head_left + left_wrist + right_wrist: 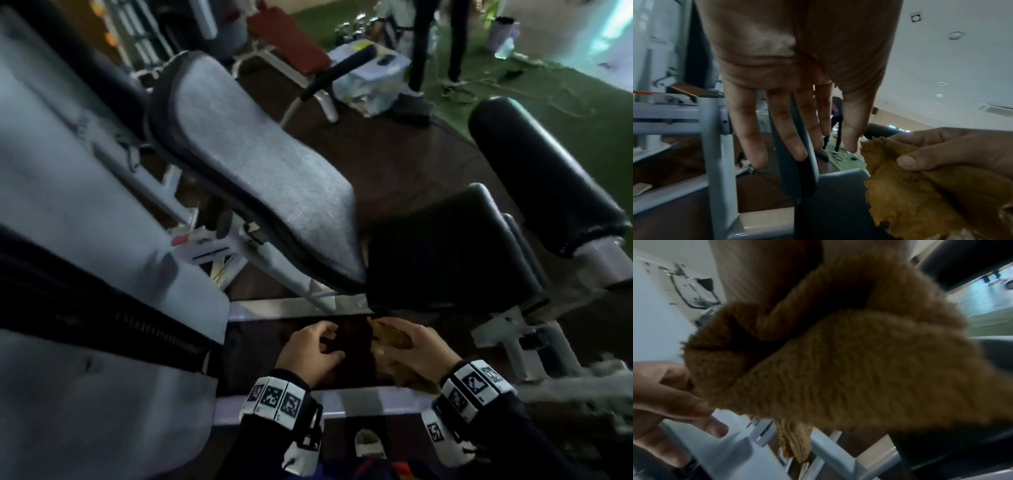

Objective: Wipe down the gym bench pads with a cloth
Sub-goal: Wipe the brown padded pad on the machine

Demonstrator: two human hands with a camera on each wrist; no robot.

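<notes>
My right hand (409, 346) grips a bunched yellow-brown cloth (387, 339), low in the head view, just in front of the black seat pad (448, 253). The cloth (838, 353) fills the right wrist view and shows at the lower right of the left wrist view as the cloth (910, 194). My left hand (313, 349) hangs beside it with loosely spread fingers (785, 133), holding nothing; its fingertips lie close to the cloth's edge. The grey back pad (260, 164) slants up to the left. A black roller pad (544, 171) sits at the right.
The machine's white frame (507, 339) and crossbar (291, 306) lie around my hands. A large grey padded panel (85, 240) stands at the left. Farther back are a red bench (291, 41), a plastic box (373, 78), a person's legs (421, 44) and green flooring.
</notes>
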